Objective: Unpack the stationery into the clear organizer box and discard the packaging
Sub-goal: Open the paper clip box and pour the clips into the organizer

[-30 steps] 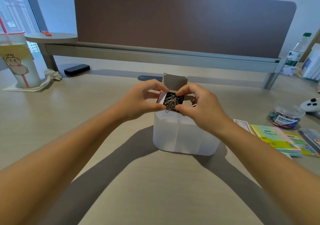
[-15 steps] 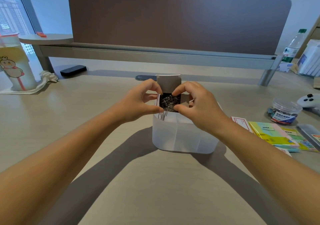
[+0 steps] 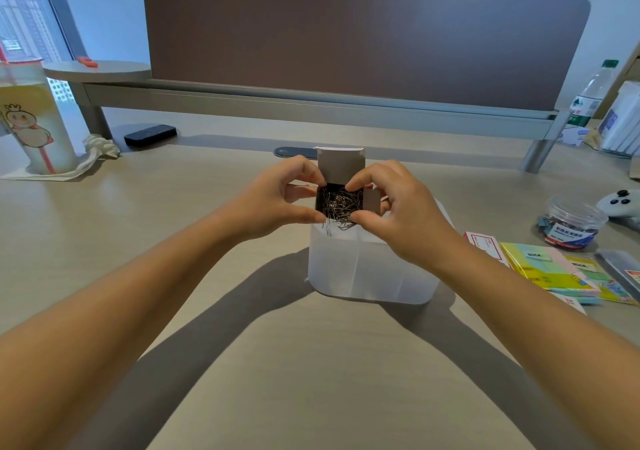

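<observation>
A small cardboard paper-clip box (image 3: pixel 341 169) with its lid flap up is tilted toward me over the clear organizer box (image 3: pixel 367 269) at the desk's middle. My left hand (image 3: pixel 277 197) pinches the box's left side and my right hand (image 3: pixel 398 207) pinches its right side. Silver paper clips (image 3: pixel 341 205) fill the open mouth, and a few hang over its lower edge above the organizer's left compartment. The organizer has an inner divider; what lies inside it is hard to tell.
Packs of sticky notes (image 3: pixel 550 269), a label pack (image 3: pixel 485 243) and a clear jar of binder clips (image 3: pixel 571 223) lie to the right. A game controller (image 3: pixel 620 204), a water bottle (image 3: pixel 588 100), a drink cup (image 3: pixel 31 117) far left and a black case (image 3: pixel 150 134) also stand around.
The paper-clip box has tipped further over the organizer, and clips now hang out of its mouth. Both hands keep their hold on it.
</observation>
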The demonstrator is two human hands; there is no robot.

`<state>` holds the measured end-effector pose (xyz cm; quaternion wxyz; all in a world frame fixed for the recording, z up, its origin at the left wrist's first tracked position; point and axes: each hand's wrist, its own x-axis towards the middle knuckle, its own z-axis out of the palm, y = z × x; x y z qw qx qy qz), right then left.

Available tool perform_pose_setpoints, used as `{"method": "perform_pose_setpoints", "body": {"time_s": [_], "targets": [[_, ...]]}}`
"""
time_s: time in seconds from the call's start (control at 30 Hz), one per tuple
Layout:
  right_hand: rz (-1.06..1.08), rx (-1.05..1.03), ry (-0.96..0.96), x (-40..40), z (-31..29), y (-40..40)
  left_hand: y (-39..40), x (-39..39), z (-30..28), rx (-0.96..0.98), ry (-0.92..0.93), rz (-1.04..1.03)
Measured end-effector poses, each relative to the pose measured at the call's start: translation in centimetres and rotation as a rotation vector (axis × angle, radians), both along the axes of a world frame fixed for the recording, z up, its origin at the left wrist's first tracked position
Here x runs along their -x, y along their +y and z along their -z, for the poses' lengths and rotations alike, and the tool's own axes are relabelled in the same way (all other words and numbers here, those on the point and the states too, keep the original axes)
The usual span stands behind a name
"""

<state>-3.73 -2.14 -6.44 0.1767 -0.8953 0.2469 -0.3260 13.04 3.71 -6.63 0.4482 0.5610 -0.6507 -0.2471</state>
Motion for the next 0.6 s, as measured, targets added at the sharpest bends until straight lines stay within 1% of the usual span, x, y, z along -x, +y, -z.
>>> {"method": "perform_pose_setpoints", "body": {"time_s": [0.2,0.6], "targets": [[-0.014,-0.001,0.046,0.04,-0.11,0.17,-0.05,-0.09,0.00,0.012,-0.012,-0.009],[-0.035,-0.013,0.092,0.12,-0.01,0.05,0.38,-0.09,-0.14,-0.004,0.031,-0.008]]}}
